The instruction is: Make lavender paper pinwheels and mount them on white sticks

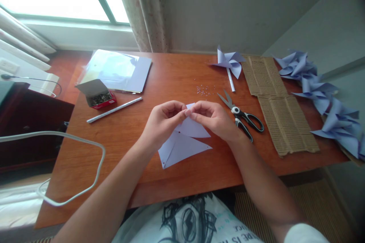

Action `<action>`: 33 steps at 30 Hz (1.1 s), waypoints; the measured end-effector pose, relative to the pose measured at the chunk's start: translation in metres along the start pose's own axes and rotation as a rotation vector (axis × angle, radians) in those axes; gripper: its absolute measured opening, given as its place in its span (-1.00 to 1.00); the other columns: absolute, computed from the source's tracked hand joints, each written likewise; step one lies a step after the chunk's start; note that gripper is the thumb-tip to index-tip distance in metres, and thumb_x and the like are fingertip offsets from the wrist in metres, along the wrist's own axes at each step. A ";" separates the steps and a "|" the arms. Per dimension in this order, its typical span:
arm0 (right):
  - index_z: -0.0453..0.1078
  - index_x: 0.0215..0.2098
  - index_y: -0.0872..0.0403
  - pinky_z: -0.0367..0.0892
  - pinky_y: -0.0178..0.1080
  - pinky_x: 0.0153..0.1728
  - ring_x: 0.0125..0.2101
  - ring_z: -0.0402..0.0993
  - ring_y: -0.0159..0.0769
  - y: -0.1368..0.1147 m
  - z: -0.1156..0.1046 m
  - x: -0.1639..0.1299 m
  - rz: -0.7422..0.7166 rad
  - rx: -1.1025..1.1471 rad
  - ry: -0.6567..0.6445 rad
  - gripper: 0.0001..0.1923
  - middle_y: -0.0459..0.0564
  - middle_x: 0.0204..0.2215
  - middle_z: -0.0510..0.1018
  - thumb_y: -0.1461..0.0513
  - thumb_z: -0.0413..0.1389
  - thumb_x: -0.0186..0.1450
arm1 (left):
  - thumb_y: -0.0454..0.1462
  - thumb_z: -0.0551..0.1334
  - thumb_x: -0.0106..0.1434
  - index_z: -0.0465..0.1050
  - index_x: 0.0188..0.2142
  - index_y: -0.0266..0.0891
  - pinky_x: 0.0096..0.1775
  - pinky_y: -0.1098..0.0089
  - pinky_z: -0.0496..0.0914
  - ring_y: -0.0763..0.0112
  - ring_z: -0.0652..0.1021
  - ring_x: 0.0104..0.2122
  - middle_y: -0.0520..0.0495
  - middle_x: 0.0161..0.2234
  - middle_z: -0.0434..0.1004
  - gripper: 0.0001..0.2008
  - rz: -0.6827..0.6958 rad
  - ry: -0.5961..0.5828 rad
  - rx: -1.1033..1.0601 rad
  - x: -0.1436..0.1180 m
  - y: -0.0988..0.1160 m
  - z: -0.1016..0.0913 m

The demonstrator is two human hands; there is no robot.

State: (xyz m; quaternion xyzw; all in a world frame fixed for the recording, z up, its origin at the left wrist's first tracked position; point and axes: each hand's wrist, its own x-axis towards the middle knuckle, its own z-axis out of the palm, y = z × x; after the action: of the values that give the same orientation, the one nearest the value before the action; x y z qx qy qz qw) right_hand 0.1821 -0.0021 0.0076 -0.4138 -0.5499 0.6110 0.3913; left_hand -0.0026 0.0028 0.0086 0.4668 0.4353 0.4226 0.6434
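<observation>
A cut sheet of lilac paper (182, 145) lies on the wooden table (171, 76) in front of me, its triangular flaps spread out. My left hand (163, 121) and my right hand (216, 119) meet above it, fingertips pinched together on the tips of the paper's flaps at the middle. A finished lilac pinwheel (229, 62) on a white stick lies at the back of the table. Scissors (241, 115) with black handles lie just right of my right hand.
A small open box of pins (98, 97) and a white stick (114, 110) lie to the left, behind them a stack of lilac sheets (122, 70). Corrugated cardboard (278, 106) lies right, with several pinwheels (322, 95) beyond it. A white cable (85, 152) loops at left.
</observation>
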 end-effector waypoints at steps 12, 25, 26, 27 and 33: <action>0.48 -0.33 0.05 0.34 -0.27 -0.29 -0.33 0.44 -0.32 0.000 0.000 0.000 0.026 0.032 0.056 -0.80 -0.10 -0.38 0.52 0.09 0.30 0.27 | -0.26 0.43 0.18 0.57 -0.28 -0.26 -0.33 0.49 0.35 0.47 0.50 -0.33 -0.03 -0.32 0.57 -0.86 0.081 -0.025 0.026 0.000 0.004 0.002; 0.47 -0.30 0.05 0.36 -0.26 -0.24 -0.31 0.46 -0.30 0.005 0.000 -0.001 -0.023 -0.137 0.040 -0.86 -0.09 -0.35 0.54 0.14 0.22 0.33 | -0.10 0.44 0.14 0.53 -0.40 -0.26 -0.44 0.46 0.23 0.47 0.39 -0.47 0.01 -0.47 0.47 -0.73 0.039 0.033 0.101 -0.001 0.006 0.004; 0.47 -0.30 0.04 0.36 -0.25 -0.24 -0.31 0.46 -0.30 0.005 0.000 -0.002 -0.025 -0.156 0.038 -0.87 -0.09 -0.35 0.54 0.15 0.21 0.34 | -0.08 0.44 0.14 0.52 -0.40 -0.26 -0.45 0.46 0.22 0.47 0.37 -0.48 0.02 -0.48 0.45 -0.72 0.025 0.031 0.099 -0.001 0.006 0.003; 0.47 -0.30 0.04 0.36 -0.25 -0.24 -0.32 0.47 -0.29 0.005 0.001 -0.002 -0.026 -0.177 0.037 -0.88 -0.09 -0.35 0.55 0.15 0.20 0.34 | -0.07 0.43 0.15 0.51 -0.40 -0.25 -0.47 0.46 0.20 0.48 0.36 -0.50 0.03 -0.49 0.43 -0.71 0.011 0.027 0.093 -0.001 0.005 0.003; 0.47 -0.29 0.04 0.36 -0.26 -0.29 -0.34 0.47 -0.29 0.004 0.002 -0.002 -0.021 -0.239 0.033 -0.88 -0.09 -0.35 0.56 0.15 0.19 0.34 | -0.06 0.38 0.21 0.48 -0.39 -0.24 -0.49 0.47 0.14 0.51 0.29 -0.52 0.06 -0.50 0.35 -0.71 0.002 -0.017 0.099 0.000 0.001 0.002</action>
State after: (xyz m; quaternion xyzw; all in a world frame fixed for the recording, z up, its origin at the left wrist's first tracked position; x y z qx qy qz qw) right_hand 0.1811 -0.0046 0.0035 -0.4617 -0.6166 0.5301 0.3545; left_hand -0.0014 0.0022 0.0105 0.5020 0.4497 0.3971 0.6229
